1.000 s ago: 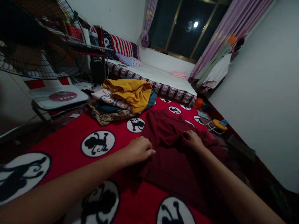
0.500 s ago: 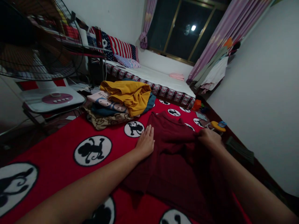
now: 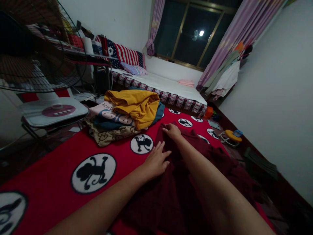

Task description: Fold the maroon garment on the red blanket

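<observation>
- Right hand (image 3: pixel 172 132) has shifted since the earlier frame, from the right part of the shirt (image 3: pixel 174 189) across to its far left corner, just beyond the left hand (image 3: pixel 156 160).
- Left hand remains at the shirt's left edge; its fingers, closer together half a second ago, are now spread, palm down, clasping nothing.
- Right hand: fingers bent, tips at the cloth. Cannot tell whether they pinch it.
- Shirt: dark maroon, lying rumpled on the red blanket (image 3: pixel 53 173), beneath both hands and extending right and toward the viewer. Right forearm passes over it and hides part.
- Blanket: white circles with black monkey figures, several uncovered on the left.
- Pile, beyond the left hand and apart from it: yellow garment (image 3: pixel 137 104) on top, pink print (image 3: pixel 101 108) and teal cloth (image 3: pixel 160 112) beneath, brown patterned cloth (image 3: pixel 107 135) at the near lower edge. Arrangement unchanged.
- Fan (image 3: pixel 58 111): at left, near the blanket, cage partly out of view.
- Bed (image 3: pixel 161 80): beyond the pile, below the window (image 3: pixel 195 36), bearing a folded pink cloth (image 3: pixel 186 83).
- Stool (image 3: pixel 232 135): yellow top, right of the blanket.
</observation>
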The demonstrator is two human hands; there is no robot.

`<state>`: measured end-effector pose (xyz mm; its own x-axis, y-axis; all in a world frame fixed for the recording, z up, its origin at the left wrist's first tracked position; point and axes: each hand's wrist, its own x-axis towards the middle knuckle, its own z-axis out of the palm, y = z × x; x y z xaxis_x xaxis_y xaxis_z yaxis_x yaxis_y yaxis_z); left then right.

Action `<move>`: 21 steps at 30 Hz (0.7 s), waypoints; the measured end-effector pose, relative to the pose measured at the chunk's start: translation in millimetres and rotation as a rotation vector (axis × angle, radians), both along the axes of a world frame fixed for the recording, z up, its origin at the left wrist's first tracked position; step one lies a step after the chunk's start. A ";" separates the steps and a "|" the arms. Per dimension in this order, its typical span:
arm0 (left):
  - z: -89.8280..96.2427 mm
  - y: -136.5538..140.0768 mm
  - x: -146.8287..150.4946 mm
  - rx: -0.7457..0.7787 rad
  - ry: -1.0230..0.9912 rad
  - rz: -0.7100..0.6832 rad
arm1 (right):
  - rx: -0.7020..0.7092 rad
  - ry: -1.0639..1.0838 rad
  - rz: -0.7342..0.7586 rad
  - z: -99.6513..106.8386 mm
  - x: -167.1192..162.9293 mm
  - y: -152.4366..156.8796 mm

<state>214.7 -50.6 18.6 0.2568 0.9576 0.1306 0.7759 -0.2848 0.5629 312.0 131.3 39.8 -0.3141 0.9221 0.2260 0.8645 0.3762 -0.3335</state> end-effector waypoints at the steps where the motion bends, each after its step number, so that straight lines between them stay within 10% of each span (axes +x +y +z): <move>1: 6.0 1.3 -4.0 -0.022 -0.032 -0.045 | 0.009 -0.003 0.004 0.4 -2.6 5.3; 5: 18.5 9.2 -17.4 -0.010 -0.112 -0.199 | 0.089 0.037 0.002 2.7 -0.4 23.4; 14: -16.5 16.4 -22.6 0.095 0.066 -0.246 | 0.143 0.041 0.076 -17.3 22.0 -5.9; 21: 60.3 -19.4 -12.3 -0.064 0.271 -0.133 | 0.120 0.160 0.360 13.6 80.3 -104.6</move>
<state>202.4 -70.0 78.9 0.3976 0.9174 -0.0188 0.8586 -0.3647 0.3604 392.3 26.7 53.4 -0.5641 0.7240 0.3970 0.6116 0.6893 -0.3883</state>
